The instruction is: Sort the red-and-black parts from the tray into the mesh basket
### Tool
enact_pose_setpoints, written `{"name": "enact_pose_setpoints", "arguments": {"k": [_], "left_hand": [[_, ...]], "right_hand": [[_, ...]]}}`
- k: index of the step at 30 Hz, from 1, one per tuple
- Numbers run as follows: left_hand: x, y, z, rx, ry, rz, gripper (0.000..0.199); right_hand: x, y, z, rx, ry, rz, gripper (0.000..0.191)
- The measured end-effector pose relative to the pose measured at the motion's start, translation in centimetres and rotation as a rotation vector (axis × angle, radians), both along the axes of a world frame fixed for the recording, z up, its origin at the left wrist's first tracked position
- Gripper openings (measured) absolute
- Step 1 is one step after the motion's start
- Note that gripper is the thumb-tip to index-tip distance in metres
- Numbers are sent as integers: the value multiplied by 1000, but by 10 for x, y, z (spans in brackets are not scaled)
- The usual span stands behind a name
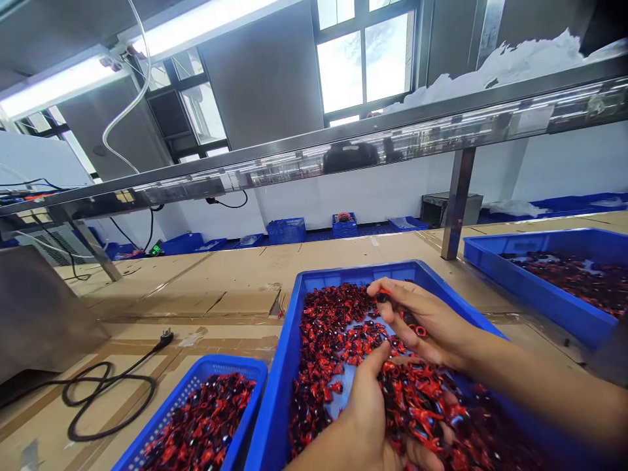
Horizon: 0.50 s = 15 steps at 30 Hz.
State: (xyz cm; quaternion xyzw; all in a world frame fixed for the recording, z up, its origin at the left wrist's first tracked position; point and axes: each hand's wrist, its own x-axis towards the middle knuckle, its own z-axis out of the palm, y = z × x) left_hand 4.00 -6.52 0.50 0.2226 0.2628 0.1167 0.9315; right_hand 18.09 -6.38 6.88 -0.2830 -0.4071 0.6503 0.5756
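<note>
Small glossy red and black parts [338,314], too small to name more closely, lie heaped in a large blue tray [295,340]. Over the right side of the tray, my left hand [366,405] is cupped palm up around a pile of these parts [417,399]. Above it, my right hand [426,320] has its fingers curled, with one dark part [383,297] at the fingertips. A few more red pieces [419,331] show against its palm. Some of the left fingers are hidden under the pile.
A smaller blue basket [260,376] of similar parts stands left of the tray, and another blue tray [534,294] at the right. A black cable with a plug [167,337] lies on the cardboard-covered bench [220,275]. A metal post [457,203] holds a rail across the bench.
</note>
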Motion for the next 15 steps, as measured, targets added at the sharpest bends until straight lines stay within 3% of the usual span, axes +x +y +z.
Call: {"name": "enact_pose_setpoints", "arguments": {"k": [6, 15], "left_hand": [[0, 4, -10, 14, -65, -29, 81], [-12, 3, 15, 69, -21, 55, 69]], "right_hand": [[-2, 6, 1, -19, 33, -64, 29], [8, 14, -1, -187, -27, -52, 28]]}}
